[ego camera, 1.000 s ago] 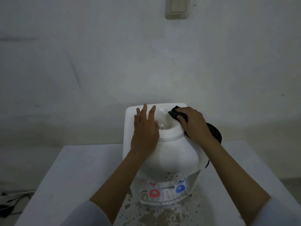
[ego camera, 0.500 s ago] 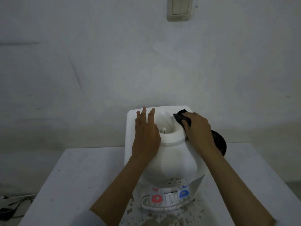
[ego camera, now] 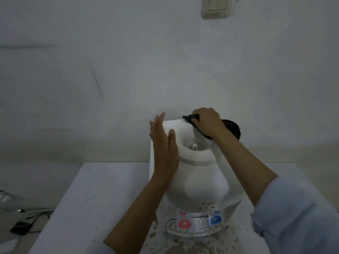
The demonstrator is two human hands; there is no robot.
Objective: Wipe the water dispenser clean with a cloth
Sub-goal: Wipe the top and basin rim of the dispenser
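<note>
A white tabletop water dispenser [ego camera: 198,182] stands on a white table, with a red tap [ego camera: 184,224] and a blue tap [ego camera: 215,219] above its drip tray. My right hand [ego camera: 208,123] grips a dark cloth [ego camera: 190,118] and presses it against the dispenser's back top edge, right of the bottle socket. My left hand [ego camera: 164,149] lies flat with straight fingers against the dispenser's left top side, holding nothing.
The table [ego camera: 95,200] is stained and speckled near the drip tray. A dark round object [ego camera: 233,130] sits behind the dispenser on the right. A wall switch [ego camera: 216,7] is high on the wall. Cables and a small black device [ego camera: 20,228] lie on the floor at left.
My right hand has slid the cloth from the socket rim back to the dispenser's rear top edge. My left hand has turned more onto its edge along the left side.
</note>
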